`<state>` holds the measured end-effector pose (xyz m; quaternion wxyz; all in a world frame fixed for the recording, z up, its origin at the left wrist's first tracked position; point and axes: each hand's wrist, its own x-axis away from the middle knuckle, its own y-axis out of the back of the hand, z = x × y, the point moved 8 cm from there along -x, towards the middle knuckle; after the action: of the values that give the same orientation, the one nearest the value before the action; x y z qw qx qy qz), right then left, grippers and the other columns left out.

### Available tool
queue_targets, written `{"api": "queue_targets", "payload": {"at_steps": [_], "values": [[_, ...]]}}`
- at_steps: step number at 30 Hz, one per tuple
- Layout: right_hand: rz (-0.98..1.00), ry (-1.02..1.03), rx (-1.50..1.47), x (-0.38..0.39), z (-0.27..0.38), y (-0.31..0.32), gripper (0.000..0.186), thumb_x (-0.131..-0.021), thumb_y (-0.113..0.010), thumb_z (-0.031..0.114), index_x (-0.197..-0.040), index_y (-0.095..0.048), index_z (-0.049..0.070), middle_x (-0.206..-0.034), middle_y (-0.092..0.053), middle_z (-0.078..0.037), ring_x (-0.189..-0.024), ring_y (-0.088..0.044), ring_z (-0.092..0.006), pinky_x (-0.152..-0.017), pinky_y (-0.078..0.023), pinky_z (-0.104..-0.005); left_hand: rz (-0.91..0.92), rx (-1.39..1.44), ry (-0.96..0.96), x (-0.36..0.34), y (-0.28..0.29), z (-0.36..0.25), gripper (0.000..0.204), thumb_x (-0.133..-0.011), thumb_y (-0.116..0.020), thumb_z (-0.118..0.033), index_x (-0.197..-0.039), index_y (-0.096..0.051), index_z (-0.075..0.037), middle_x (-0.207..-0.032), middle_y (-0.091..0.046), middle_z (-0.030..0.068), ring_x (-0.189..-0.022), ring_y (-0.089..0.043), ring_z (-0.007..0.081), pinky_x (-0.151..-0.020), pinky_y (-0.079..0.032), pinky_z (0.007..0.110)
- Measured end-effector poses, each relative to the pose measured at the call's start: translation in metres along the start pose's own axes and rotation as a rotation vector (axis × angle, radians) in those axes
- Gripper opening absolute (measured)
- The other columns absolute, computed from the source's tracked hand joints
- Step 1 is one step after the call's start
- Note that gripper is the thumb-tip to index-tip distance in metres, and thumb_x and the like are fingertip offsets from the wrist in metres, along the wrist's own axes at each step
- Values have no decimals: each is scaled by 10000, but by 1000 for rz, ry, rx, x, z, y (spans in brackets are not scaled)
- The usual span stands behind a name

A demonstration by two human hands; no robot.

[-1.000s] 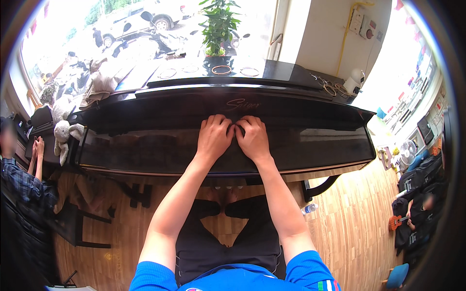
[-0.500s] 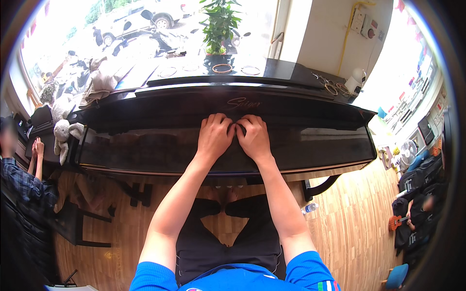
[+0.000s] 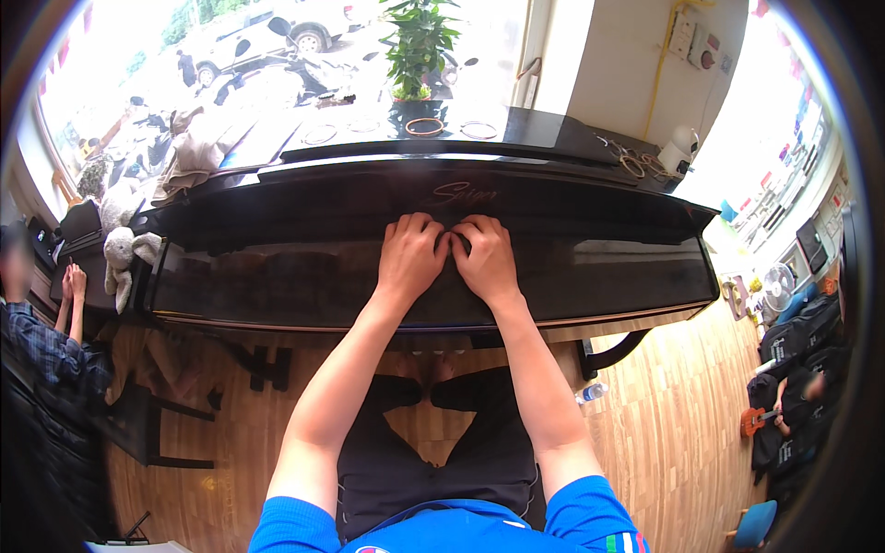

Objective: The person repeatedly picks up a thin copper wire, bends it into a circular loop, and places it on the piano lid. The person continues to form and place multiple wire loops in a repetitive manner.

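A black upright piano [image 3: 590, 276] stands in front of me with its key lid down. On the lid, near its middle and far side, lie my left hand [image 3: 412, 258] and my right hand [image 3: 486, 256], backs up. They sit side by side, thumb sides almost meeting, with a small dark gap between. The fingers bend loosely away from me and the tips touch the lid's far part. Nothing shows in either hand; the undersides of both palms are hidden.
On the piano top are a ring-shaped bangle [image 3: 424, 127], looped cords [image 3: 636, 161] and a cloth [image 3: 195, 147]. A potted plant [image 3: 419, 55] stands behind. A plush rabbit [image 3: 120, 253] hangs at the left end, beside another person's hand [image 3: 76, 281]. A bottle [image 3: 591, 394] lies on the floor.
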<state>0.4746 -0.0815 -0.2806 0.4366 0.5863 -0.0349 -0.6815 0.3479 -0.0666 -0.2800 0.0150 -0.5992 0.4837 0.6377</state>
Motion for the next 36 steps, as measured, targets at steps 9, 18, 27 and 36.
{"api": "queue_targets", "payload": {"at_steps": [9, 18, 27, 36], "values": [[7, -2, 7, 0, 0, 0, 132, -829, -707, 116, -938, -739, 49, -1037, -684, -99, -1013, -628, -305, -917, -482, -433, 16, -2, 19, 1, -1, 2, 139, -858, -716, -198, -925, -720, -77, -1003, -660, 62, -996, -617, 270, -865, -471, 416], [-2, 14, 6, 0, 1, 0, 122, -827, -699, 121, -914, -738, 44, -1001, -677, -102, -1000, -630, -301, -895, -484, -437, 13, -6, 6, 0, 0, -1, 138, -863, -713, -196, -927, -723, -73, -1005, -658, 64, -1002, -614, 269, -863, -467, 412], [-5, 4, -3, -1, 1, 3, 119, -829, -695, 114, -913, -737, 41, -999, -679, -103, -999, -628, -303, -896, -483, -433, 7, 1, 7, -1, 1, -1, 144, -869, -710, -200, -928, -722, -69, -1000, -656, 67, -996, -614, 275, -859, -469, 418], [-2, 11, 3, -1, 2, 1, 114, -831, -689, 119, -902, -736, 44, -991, -678, -99, -996, -627, -300, -891, -482, -435, 17, 6, 12, -2, 2, -1, 140, -867, -709, -197, -923, -718, -70, -1001, -656, 63, -995, -613, 274, -860, -464, 419]]}}
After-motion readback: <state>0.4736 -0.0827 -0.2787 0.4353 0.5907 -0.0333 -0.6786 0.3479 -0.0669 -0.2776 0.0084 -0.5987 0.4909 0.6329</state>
